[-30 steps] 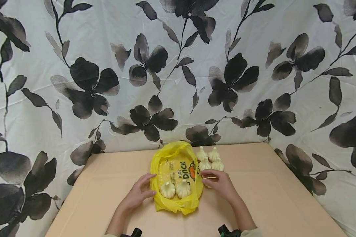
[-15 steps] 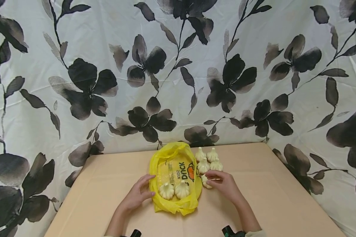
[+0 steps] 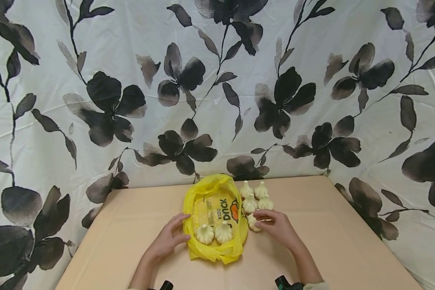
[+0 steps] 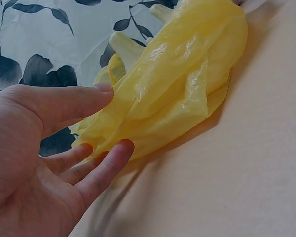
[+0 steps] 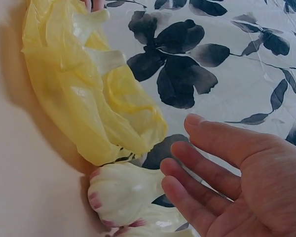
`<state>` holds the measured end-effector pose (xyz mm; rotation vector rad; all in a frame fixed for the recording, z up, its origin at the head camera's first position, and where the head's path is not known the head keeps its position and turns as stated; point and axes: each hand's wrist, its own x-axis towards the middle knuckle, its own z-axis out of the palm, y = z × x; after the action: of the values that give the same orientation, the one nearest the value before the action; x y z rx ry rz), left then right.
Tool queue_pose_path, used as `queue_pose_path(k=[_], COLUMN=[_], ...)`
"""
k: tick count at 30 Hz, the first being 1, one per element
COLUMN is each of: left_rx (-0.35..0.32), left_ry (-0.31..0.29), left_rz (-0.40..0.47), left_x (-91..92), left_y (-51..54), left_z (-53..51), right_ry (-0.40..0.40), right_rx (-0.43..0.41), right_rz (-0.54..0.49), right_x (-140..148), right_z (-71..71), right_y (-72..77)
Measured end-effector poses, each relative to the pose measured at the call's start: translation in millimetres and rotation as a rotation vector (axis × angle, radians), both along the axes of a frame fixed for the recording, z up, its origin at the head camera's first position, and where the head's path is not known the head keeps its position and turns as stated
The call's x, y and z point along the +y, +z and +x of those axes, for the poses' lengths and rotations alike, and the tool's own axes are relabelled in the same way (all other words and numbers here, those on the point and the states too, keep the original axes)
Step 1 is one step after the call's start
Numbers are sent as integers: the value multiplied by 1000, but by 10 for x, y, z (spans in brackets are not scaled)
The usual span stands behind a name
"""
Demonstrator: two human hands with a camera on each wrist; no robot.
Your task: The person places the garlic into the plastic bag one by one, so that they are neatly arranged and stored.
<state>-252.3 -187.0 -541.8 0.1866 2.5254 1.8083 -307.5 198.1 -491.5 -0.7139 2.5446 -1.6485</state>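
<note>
A yellow plastic bag [image 3: 189, 201] with printed lettering lies with its mouth spread wide, and two white garlic bulbs [image 3: 214, 233] sit inside it. My left hand [image 3: 170, 237] rests at the bag's left side; in the left wrist view its relaxed fingertips touch the yellow plastic [image 4: 172, 89]. To the right of the bag, my right hand [image 3: 277, 226] has loosely extended fingers with nothing between them. It is beside the nearest loose garlic bulb [image 3: 253, 222], which it partly hides in the head view. The right wrist view shows this pink-tinged bulb [image 5: 121, 192] by the bag.
Several more garlic bulbs [image 3: 250, 204] stand grouped behind the right hand, close to the bag's right edge. Everything lies on a tan tabletop [image 3: 333, 233]. A white cloth with dark flowers [image 3: 282, 100] hangs behind the table.
My right hand has drawn away from the bag's right rim, a little to the right, bringing the nearest loose garlic bulb into sight. The left hand and the bag look nearly still.
</note>
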Motion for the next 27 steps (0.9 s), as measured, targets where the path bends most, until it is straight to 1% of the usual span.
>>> queue_pose_path(k=[1, 2, 4, 8, 10, 14, 20, 23, 27], left_rx=[-1, -2, -5, -6, -5, -7, -3, -2, -3], left_ry=[-2, -3, -6, -13, -16, -22, -27, -28, -32], left_rz=[3, 5, 8, 13, 13, 11, 8, 4, 5], left_x=[-3, -6, -11, -18, -19, -24, -35, -44, -57], left_y=[2, 2, 5, 20, 30, 43, 59, 63, 66], left_z=[0, -1, 0, 5, 8, 21, 43, 54, 68], right_ry=[-7, -8, -15, -30, -40, -57, -87, -81, -79], right_rx=[0, -5, -13, -24, -18, -6, 16, 28, 18], right_rz=[3, 4, 2, 1, 1, 10, -1, -5, -6], right_x=[6, 3, 6, 31, 64, 97, 117, 132, 155], right_z=[-1, 26, 48, 83, 59, 50, 71, 79, 89], right_y=[0, 41, 73, 102, 47, 7, 28, 37, 50])
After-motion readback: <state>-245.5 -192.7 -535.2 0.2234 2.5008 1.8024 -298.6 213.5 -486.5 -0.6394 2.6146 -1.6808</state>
